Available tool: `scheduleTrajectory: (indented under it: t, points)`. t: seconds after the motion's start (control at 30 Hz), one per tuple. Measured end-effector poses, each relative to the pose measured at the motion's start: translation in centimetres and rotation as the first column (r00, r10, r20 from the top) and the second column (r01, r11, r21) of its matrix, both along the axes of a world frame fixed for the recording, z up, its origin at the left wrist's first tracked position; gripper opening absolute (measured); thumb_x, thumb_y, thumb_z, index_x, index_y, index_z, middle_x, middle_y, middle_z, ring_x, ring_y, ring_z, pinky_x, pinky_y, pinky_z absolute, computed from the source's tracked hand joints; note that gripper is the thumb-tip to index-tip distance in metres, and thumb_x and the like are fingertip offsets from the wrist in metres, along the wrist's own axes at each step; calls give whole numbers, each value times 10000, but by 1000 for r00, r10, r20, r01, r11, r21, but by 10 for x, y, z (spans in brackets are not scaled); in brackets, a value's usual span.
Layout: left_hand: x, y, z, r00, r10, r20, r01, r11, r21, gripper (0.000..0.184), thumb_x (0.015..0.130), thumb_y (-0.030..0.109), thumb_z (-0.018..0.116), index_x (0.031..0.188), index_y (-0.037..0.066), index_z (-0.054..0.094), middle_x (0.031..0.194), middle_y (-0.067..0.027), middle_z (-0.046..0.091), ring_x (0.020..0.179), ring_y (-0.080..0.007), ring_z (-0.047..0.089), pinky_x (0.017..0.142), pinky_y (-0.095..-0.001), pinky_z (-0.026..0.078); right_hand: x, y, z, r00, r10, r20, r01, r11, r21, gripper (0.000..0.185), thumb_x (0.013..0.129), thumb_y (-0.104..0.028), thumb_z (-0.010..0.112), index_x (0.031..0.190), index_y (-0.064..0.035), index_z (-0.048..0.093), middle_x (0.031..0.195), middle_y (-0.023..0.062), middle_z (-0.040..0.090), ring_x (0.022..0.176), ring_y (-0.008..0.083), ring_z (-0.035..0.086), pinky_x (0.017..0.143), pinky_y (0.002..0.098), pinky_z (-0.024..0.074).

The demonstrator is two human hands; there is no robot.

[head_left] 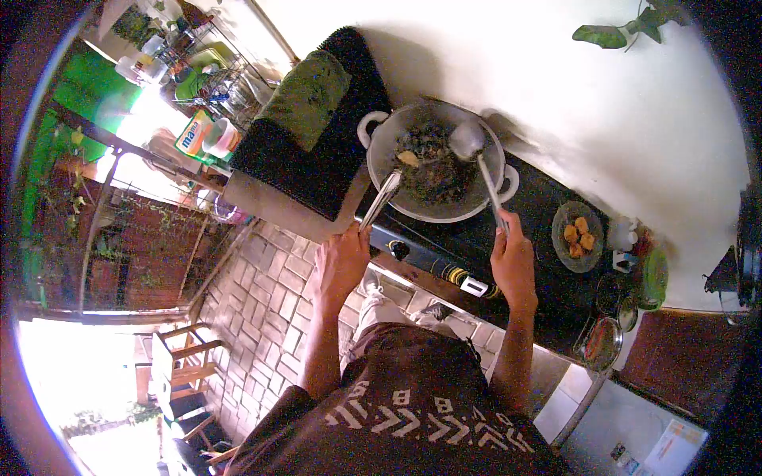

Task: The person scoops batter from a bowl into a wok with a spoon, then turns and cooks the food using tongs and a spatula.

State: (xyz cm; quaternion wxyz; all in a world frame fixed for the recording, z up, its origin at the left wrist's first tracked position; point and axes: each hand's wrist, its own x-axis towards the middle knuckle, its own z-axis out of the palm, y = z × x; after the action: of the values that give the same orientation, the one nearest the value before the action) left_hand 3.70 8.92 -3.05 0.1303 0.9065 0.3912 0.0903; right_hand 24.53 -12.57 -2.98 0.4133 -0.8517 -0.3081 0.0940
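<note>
A two-handled metal wok [435, 213] sits on the black stove, holding dark food. My left hand [343, 260] is closed on metal tongs [382, 198], whose tips reach over the wok's lower left side. Close to those tips lies a light brown piece [408, 159]. With my right hand [514, 258] I grip the handle of a ladle [467, 140]; its round head is inside the wok at the upper right. Brown fried pieces [581, 238] rest on a glass plate [566, 257] to the right of the wok.
Left of the wok, a green cloth [308, 99] lies on a black ridged surface [278, 170]. A dish rack [218, 75] stands beyond it. Small jars [627, 313] and a green item [653, 278] are at the right. Stove knobs [398, 250] line the front edge.
</note>
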Motion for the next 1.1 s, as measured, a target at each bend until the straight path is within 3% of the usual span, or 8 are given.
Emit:
scheduleTrajectory:
  t: [0.1, 0.2, 0.43, 0.53, 0.6, 0.7, 0.9, 1.1]
  points:
    - [9, 1, 18, 991, 65, -116, -82, 986, -146, 412, 1023, 385, 436, 946, 45, 656, 839, -262, 681, 775, -471, 663, 698, -574, 521, 3, 1, -11, 991, -89, 102, 95, 994, -58, 271, 980, -81, 507, 1251, -89, 504, 887, 280, 656, 857, 473, 640, 705, 544, 480]
    - [12, 12, 12, 982, -6, -188, 1, 1000, -30, 422, 1020, 398, 435, 949, 53, 668, 841, -253, 687, 781, -465, 669, 703, -572, 527, -2, 1, -5, 998, 64, -26, -68, 985, -156, 257, 972, -81, 515, 1228, -90, 497, 812, 282, 650, 804, 474, 637, 690, 556, 477]
    - [29, 20, 22, 985, -16, -173, 16, 1000, -2, 444, 1013, 418, 429, 987, 56, 685, 864, -240, 701, 816, -451, 684, 737, -565, 538, -5, 0, -14, 995, -82, 52, 83, 996, -24, 238, 976, -89, 504, 1214, -87, 507, 830, 276, 652, 803, 479, 637, 683, 543, 478]
    - [33, 33, 23, 982, -41, -182, 40, 999, -9, 439, 1007, 407, 436, 952, 56, 695, 870, -235, 704, 834, -440, 688, 742, -563, 538, -4, 3, -21, 993, -90, 79, 100, 986, -136, 239, 979, -90, 504, 1218, -86, 507, 860, 264, 665, 824, 480, 639, 688, 531, 484]
    - [37, 44, 32, 966, -93, -242, 93, 996, -10, 411, 1000, 380, 461, 897, 72, 713, 876, -225, 709, 842, -408, 701, 731, -544, 545, -5, 4, -14, 999, 51, -4, -51, 995, -81, 248, 980, -101, 509, 1227, -87, 485, 896, 264, 674, 862, 484, 636, 707, 548, 486]
    - [47, 60, 40, 918, -161, -361, 177, 984, 13, 394, 987, 367, 493, 846, 82, 725, 891, -210, 714, 851, -376, 711, 722, -520, 554, -10, 11, -9, 1000, -23, -9, 23, 998, 66, 244, 982, -113, 512, 1222, -83, 483, 927, 272, 671, 890, 484, 635, 742, 553, 489]
    - [81, 86, 34, 888, -293, -355, 348, 932, 101, 349, 960, 363, 546, 907, 89, 755, 894, -140, 736, 841, -346, 722, 682, -464, 569, -21, 24, -2, 986, -141, -90, 121, 972, -202, 242, 987, -118, 507, 1225, -84, 533, 975, 272, 665, 925, 473, 641, 801, 490, 500]
    - [139, 108, 13, 826, -349, -442, 438, 892, 115, 192, 864, 196, 611, 927, 137, 783, 959, -72, 756, 858, -259, 739, 666, -396, 574, -33, 31, 16, 977, -158, -143, 145, 985, -98, 261, 993, -121, 490, 1248, -76, 525, 1047, 236, 651, 970, 396, 649, 856, 442, 493]
